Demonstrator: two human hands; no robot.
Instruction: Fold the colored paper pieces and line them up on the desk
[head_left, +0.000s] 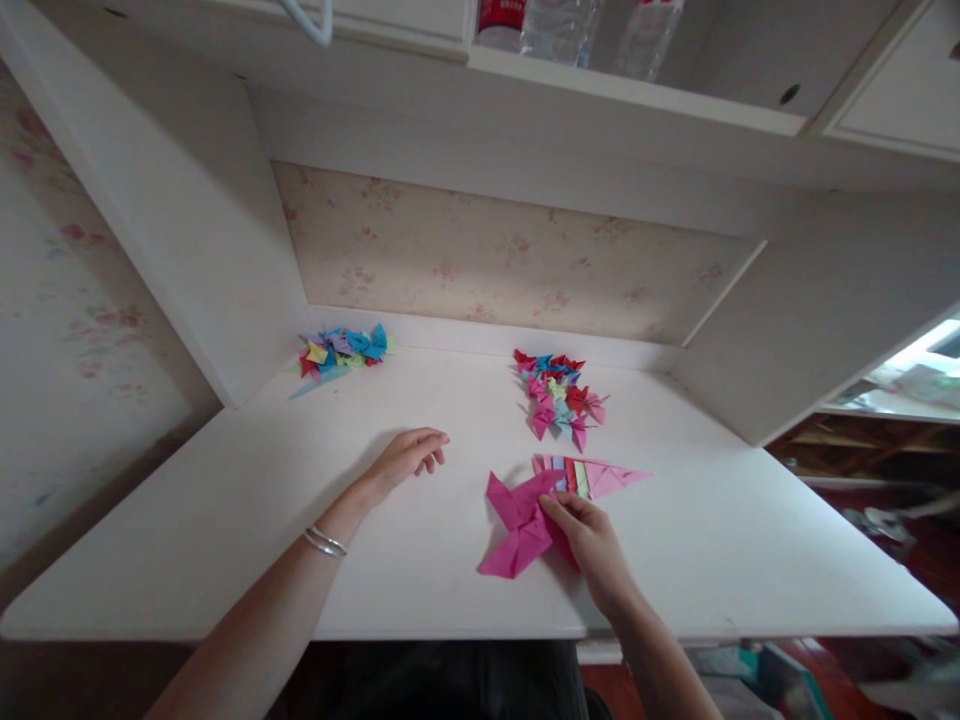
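Note:
A magenta folded-paper pinwheel (519, 528) with pointed blades is pinched between the thumb and fingers of my right hand (583, 530), low over the desk. Behind it lies folded paper in pink (611, 478), with lilac, red and pale green strips alongside; the pinwheel and my hand hide part of it. My left hand (411, 458) hovers at or just above the desktop left of the pinwheel, holding nothing, its fingers loosely bent and apart. Farther back is a cluster of small folded-paper figures (559, 395) in pink, red, blue and green.
Another pile of coloured paper figures (343, 350) lies at the desk's back left. The white desk (405, 590) is bounded by side panels and a floral wall behind. Overhead, a shelf (637, 95) holds several plastic bottles (559, 30).

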